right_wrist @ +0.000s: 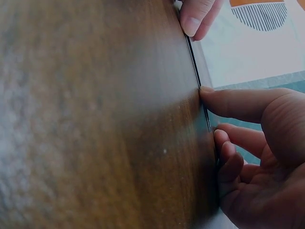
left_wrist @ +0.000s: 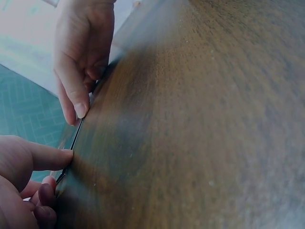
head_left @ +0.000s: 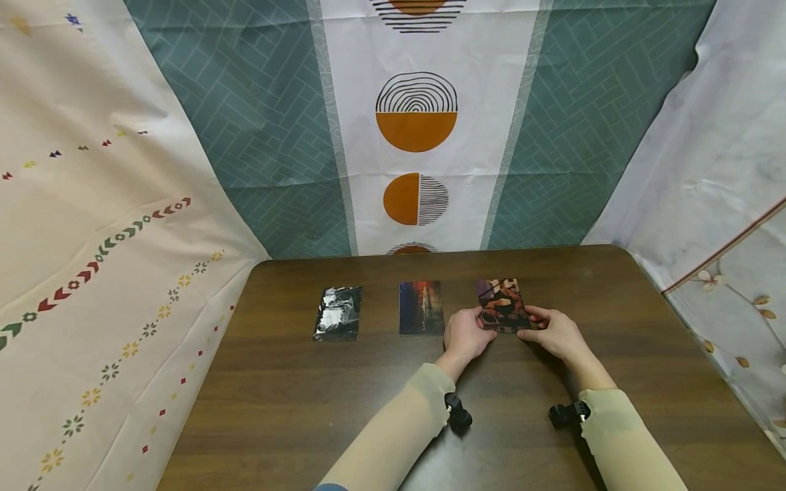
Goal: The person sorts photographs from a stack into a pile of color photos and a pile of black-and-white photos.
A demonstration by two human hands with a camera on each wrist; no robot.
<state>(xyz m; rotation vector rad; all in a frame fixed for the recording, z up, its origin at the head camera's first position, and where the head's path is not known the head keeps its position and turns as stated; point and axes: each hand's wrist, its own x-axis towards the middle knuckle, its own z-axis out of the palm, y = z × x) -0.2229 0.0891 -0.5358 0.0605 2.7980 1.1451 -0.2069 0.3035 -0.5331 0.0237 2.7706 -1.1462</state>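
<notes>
On the wooden table, at the right end of a row of glossy picture cards, lies a reddish-dark picture card. My left hand holds its left side and near left corner between thumb and fingers. At the opposite side, my right hand pinches the near right corner. In the left wrist view the card appears nearly edge-on, as a thin dark line close to the tabletop. The right wrist view also shows the card's thin edge, with the right thumb against it.
Left of the held card lies a blue-and-orange picture card, close to my left hand. A black-and-white picture card lies farther left. Patterned cloths hang behind the brown table and along both sides.
</notes>
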